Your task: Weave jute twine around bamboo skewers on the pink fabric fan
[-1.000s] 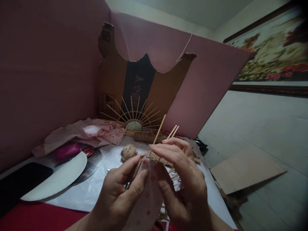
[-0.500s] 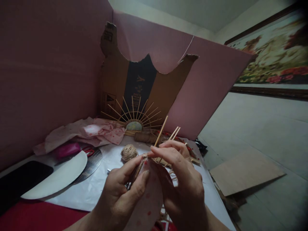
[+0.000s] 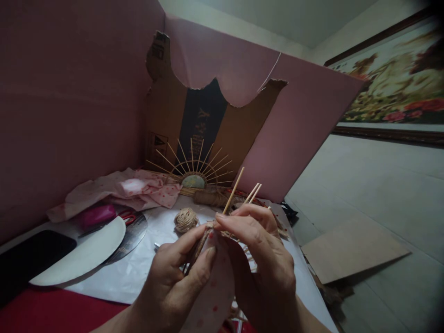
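A piece of pale fabric with red dots (image 3: pixel 213 289) hangs between my hands, with a brown twine-like edge along its upper left side. My left hand (image 3: pixel 176 273) pinches that edge between thumb and fingers. With bent fingers, my right hand (image 3: pixel 263 254) grips the top of the same piece, its fingertips close to the left ones. Thin wooden sticks (image 3: pixel 234 190) rise above my right hand; their lower ends are hidden. Just beyond my fingers lies a ball of twine (image 3: pixel 186 220).
A sunburst of sticks (image 3: pixel 193 181) leans on cut cardboard (image 3: pixel 166 120) at the back. Crumpled dotted cloth (image 3: pixel 149 189), a pink object (image 3: pixel 99 215), red-handled scissors (image 3: pixel 129 218), a white half disc (image 3: pixel 86 254) and a dark phone-like object (image 3: pixel 38 259) lie leftward.
The fingers of my right hand have shifted slightly at the top of the fabric, curling a little more. My left hand keeps nearly the same hold.
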A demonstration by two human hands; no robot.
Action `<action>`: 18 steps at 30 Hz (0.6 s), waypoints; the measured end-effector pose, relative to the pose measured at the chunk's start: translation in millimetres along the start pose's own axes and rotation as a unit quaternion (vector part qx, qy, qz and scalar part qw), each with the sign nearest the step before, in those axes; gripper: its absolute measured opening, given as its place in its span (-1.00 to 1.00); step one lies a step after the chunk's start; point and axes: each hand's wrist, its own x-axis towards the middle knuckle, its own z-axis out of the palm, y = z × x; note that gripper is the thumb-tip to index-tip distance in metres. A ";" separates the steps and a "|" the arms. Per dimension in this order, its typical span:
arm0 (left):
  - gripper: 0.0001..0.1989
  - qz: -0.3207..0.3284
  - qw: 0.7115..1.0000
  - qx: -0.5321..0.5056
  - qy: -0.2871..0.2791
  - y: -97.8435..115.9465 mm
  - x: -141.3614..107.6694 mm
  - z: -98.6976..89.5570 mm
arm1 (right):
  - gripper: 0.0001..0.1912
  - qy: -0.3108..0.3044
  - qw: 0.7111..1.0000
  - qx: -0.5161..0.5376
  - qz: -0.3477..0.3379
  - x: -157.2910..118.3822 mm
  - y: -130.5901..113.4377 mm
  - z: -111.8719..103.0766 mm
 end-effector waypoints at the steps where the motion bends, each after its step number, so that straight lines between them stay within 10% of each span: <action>1: -0.61 0.002 1.000 -0.001 -0.001 -0.4 0.0 0.0 | -0.59 -0.002 1.000 0.000 0.000 0.1 0.4 -0.2; 18: -0.62 -0.009 0.999 -0.009 -0.035 1.9 -0.9 0.6 | -0.55 -0.061 0.995 -0.015 -0.071 1.7 8.4 -8.2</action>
